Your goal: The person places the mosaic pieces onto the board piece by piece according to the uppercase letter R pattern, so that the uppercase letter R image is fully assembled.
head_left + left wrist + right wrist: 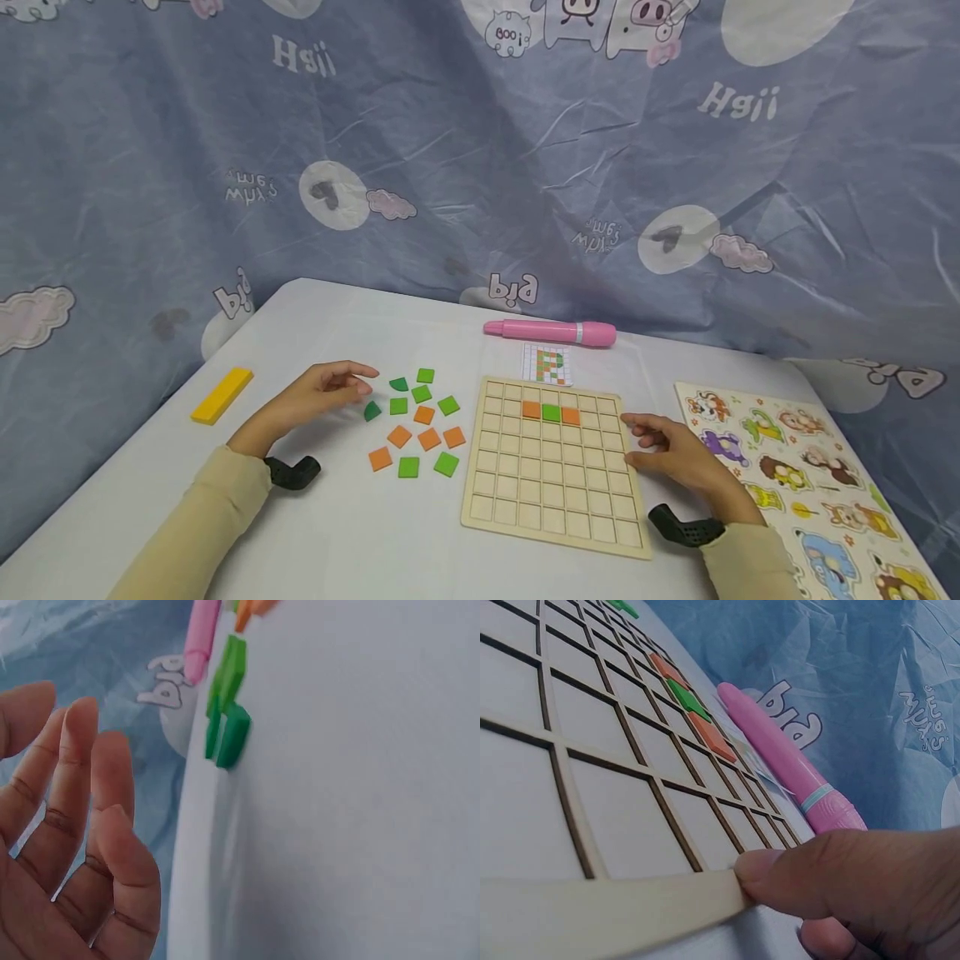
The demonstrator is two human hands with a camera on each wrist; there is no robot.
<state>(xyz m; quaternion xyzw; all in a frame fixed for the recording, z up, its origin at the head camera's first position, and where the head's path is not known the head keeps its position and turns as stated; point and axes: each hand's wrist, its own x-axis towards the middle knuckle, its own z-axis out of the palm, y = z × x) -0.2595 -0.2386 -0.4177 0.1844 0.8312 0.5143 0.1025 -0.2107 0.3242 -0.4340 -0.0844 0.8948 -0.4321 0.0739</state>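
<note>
Left of the left hand lies a yellow block (222, 396). The left hand (318, 392) is raised with its fingers loosely bent and apart, holding nothing. Just right of its fingertips lie the loose pieces: two dark green pieces (372, 411) nearest, then six light green squares (398, 406) and five orange squares (429, 439). Between the hands, nearer the right one, is the wooden grid board (553, 497); three squares are set in one row near its far edge: orange, green, orange. Every other cell is bare, so the filling looks barely begun; the pattern card (549, 364) beyond the board shows many more coloured squares. A pink pen (551, 331) lies past that card. The right hand (667, 450) touches the grid board's right edge, thumb against the rim, fingers relaxed. Right of that hand is an animal picture board (810, 521).
</note>
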